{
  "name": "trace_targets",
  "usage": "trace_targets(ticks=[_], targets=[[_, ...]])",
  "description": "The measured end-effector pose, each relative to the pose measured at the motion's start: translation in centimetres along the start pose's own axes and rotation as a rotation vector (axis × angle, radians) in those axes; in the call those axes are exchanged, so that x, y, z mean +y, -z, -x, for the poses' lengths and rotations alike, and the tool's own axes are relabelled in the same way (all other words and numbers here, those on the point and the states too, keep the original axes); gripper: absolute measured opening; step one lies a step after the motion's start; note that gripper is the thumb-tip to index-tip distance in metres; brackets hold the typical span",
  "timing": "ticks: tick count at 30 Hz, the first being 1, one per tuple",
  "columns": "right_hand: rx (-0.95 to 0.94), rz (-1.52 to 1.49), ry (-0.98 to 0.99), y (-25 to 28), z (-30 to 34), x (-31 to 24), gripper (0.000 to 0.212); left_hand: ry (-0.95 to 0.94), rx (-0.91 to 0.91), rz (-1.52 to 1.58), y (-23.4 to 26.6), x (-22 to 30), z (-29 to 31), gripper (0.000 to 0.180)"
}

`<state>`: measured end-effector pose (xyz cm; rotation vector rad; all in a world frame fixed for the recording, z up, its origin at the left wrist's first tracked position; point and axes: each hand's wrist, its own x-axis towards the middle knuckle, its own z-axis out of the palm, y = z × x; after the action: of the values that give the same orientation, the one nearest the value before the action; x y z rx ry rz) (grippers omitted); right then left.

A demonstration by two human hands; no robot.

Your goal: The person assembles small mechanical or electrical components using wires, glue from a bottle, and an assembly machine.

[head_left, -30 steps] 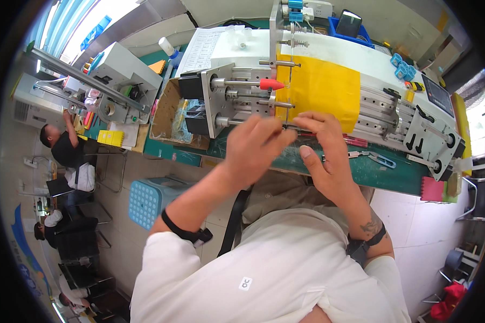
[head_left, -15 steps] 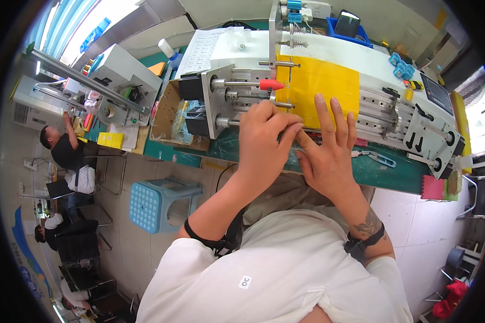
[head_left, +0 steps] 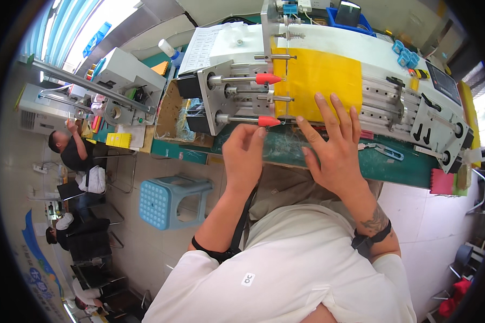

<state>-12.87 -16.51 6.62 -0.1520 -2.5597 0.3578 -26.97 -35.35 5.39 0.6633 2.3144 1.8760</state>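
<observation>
A metal winding machine lies across the bench with two red cone tips on steel shafts, the far cone [head_left: 268,79] and the near cone [head_left: 268,121]. My left hand [head_left: 242,156] is just below the near cone, fingers curled and thumb against the forefinger; whatever is in that pinch, if anything, is hidden. A fine line, hard to make out, runs down past the cone tips. My right hand [head_left: 334,153] is open, fingers spread, with the longer fingertips over the lower edge of a yellow sheet [head_left: 320,75] and the forefinger pointing toward the near cone's tip.
On the green bench mat, light-blue snips [head_left: 388,152] lie right of my right hand. A cardboard box [head_left: 170,116] stands left of the machine. Behind are a blue tray [head_left: 353,24] and blue spools [head_left: 405,55]. A blue stool [head_left: 172,202] stands on the floor; people sit farther left.
My left hand has moved left and down, away from my right hand, uncovering the near red cone. My right forefinger has straightened, and the hand stays by the yellow sheet.
</observation>
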Motion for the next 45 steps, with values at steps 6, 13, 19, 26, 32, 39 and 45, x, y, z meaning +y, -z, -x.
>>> trace_targets(ticks=[6,13,19,26,32,39,45], targets=[[0.194,-0.066,0.061,1.5,2.7,3.1,0.049,0.725,-0.710,0.948,-0.9,-0.8,-1.8,0.027],[0.643,0.187,-0.350,8.2,17.2,10.9,0.035,0.047,-1.173,0.244,-13.4,4.0,2.8,0.033],[0.834,0.317,-0.982,11.5,29.1,16.2,0.015,-0.892,-1.270,0.035,-29.2,6.3,5.9,0.053],[0.765,0.445,-0.879,11.7,28.0,18.3,0.024,-1.136,-1.223,-0.122,-38.7,7.5,7.5,0.065],[0.829,0.285,-0.996,10.0,29.7,18.2,0.017,-1.149,-1.209,-0.137,-38.7,7.4,7.9,0.066],[0.839,0.409,-0.995,9.5,28.3,18.8,0.012,-1.145,-1.210,-0.133,-38.4,7.6,7.9,0.066],[0.805,0.544,-0.936,9.6,28.3,19.2,0.012,-1.192,-1.174,-0.119,-38.7,7.3,8.0,0.065]])
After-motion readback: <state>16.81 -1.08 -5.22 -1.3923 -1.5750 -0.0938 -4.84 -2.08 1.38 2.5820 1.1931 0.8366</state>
